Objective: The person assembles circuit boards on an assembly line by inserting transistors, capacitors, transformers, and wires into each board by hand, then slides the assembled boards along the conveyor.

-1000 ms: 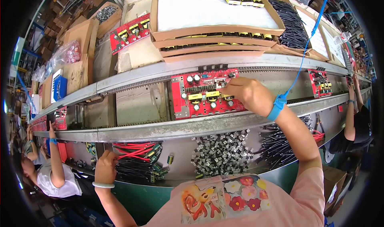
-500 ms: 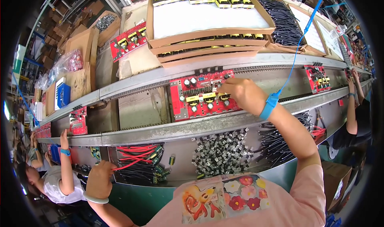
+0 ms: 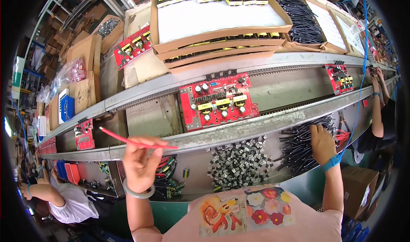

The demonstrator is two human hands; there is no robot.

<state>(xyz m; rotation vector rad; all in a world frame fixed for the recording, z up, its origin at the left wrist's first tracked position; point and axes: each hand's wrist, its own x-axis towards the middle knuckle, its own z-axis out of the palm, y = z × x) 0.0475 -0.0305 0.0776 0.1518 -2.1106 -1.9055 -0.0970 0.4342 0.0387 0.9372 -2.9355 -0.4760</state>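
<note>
My left hand pinches a red wire raised above the tray at the near rail; one end points up left, the other sticks out past the fingers on the right. My right hand is down on the pile of black wires, its fingers drawn together on them; just how many it grips is hidden. Ahead of me a red circuit board lies on the conveyor between the rails, carrying yellow-banded transformers and capacitors. Neither hand touches it.
A heap of small metal-tabbed components lies between my hands. Stacked cardboard trays of transformers stand beyond the far rail. A blue cord runs to my right wristband. Co-workers sit at both sides; another board lies rightward.
My right hand has left the circuit board and come down to the black wires. My left hand has risen rightward from the tray, bringing the red wire up with it.
</note>
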